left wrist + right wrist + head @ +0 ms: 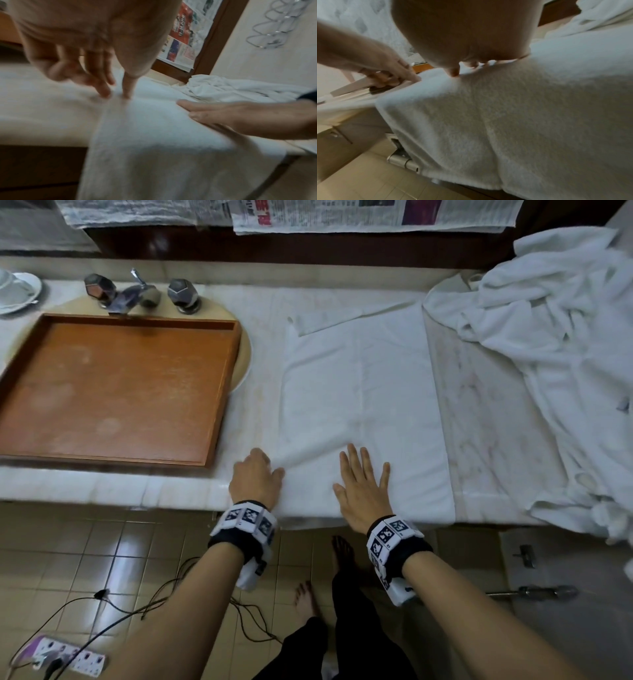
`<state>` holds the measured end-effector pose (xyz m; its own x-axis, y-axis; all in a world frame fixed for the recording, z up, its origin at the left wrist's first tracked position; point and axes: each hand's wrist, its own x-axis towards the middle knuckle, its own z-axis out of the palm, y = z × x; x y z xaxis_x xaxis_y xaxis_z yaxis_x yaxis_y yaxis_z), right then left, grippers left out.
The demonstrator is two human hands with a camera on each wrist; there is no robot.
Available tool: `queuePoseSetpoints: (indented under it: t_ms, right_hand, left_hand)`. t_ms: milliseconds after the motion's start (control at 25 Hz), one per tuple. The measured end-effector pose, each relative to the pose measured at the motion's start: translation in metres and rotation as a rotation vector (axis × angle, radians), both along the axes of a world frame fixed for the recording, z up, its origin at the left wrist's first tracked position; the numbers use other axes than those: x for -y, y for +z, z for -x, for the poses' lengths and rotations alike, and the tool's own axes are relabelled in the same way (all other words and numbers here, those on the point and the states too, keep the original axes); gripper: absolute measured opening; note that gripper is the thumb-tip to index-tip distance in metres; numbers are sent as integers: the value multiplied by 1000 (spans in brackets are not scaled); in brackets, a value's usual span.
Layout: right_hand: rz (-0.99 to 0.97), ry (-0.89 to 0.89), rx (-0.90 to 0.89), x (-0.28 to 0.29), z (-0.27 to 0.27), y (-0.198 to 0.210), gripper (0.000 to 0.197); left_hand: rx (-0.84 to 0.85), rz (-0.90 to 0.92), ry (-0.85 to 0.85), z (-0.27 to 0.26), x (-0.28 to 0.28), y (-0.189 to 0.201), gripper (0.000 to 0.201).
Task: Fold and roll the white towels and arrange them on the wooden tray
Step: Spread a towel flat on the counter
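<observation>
A white towel (pixel 363 405) lies flat on the marble counter (pixel 496 422) – right of the empty wooden tray (pixel 113 392). Right hand (pixel 363 491) presses flat on its near end; left hand (pixel 255 477), fingers curled, pinches its near-left edge – hands apart

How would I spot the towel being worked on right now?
Start at the wooden tray over the sink; just right of it, the towel lies flat on the counter. Unlike the crumpled white heap farther right, it is smooth, with both hands on its near end.
</observation>
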<state>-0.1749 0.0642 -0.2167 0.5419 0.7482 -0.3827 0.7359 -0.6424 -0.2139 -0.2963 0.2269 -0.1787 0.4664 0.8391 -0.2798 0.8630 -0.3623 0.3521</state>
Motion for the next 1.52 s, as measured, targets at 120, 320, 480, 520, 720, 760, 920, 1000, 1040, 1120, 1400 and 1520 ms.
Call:
queuePoseSetpoints:
  t_ms: [120,320,480,520,720,760,920,1000,1040,1120,1400,1520]
  right_hand:
    - [-50,4,14,-11,6,3,60]
    - [11,-291,66,32,-58,-10,63]
    - [35,-515,40,19,-79,13,67]
    - [-9,-323,30,2,-72,13,66]
    - [45,-437,-32,3,-126,4,63]
    - [106,-592,-32,3,-140,9,65]
    - [8,-209,-91,-50,-136,14,63]
    - [-22,-117,-123,-51,-154,6,61]
    - [3,-245,-117,-42,-173,3,62]
    - [113,-583,-52,-38,-206,9,65]
    - [-12,-247,-114,-83,-238,2,62]
    - [134,-601,-73,-88,-267,16,65]
  left_hand:
    - [109,-62,-309,-33,38,-15,56]
    - [-106,-58,-384,-19,13,-53,60]
    - [-55,-14,-195,-55,14,-31,63]
    - [29,29,-354,-78,29,-29,62]
    - [-86,67,-245,-100,-14,-43,61]
    - [-131,81,-77,-102,-27,-38,63]
    - [53,196,-483,-160,3,-20,61]
    - [46,190,-568,-167,-11,-29,59]
    - [13,146,-454,-163,-29,-36,60]
    - [-99,94,-74,-167,-59,-31,64]
    - [39,208,-431,-238,-69,-33,60]
    - [-111,129,-80,-241,-93,-26,68]
